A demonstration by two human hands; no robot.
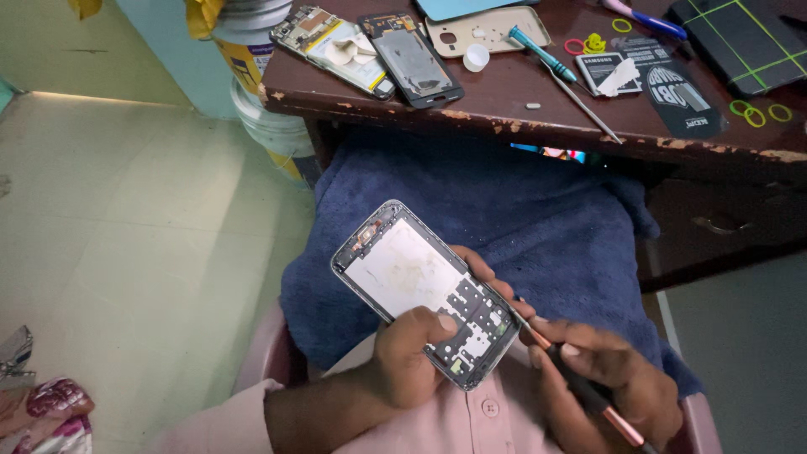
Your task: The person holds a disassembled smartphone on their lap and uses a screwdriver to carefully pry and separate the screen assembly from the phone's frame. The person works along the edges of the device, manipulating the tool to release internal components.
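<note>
The left hand (412, 353) was clenched around the lower end of an opened phone frame (424, 292), thumb pressed on its exposed grey inner plate, holding it tilted above a dark blue towel (538, 219) spread over the lap. The right hand (614, 378) gripped a thin screwdriver (580, 387) with a copper-coloured shaft, its tip touching the frame's right edge. On the worn brown table (504, 118) beyond lay a flat black battery (607, 71) bearing a white label, a rounded black sticker-like card (685, 99) just beside it, and a dark mat with green grid lines (748, 38) at the far right. Two more stripped phone bodies (370, 46), a beige back cover (483, 29), a teal-handled screwdriver (542, 52) and small coloured rubber bands (756, 111) were scattered near them. At the table's left stood white buckets with yellow labels (261, 76). The floor (126, 210) was pale tile, with a light blue wall behind.
</note>
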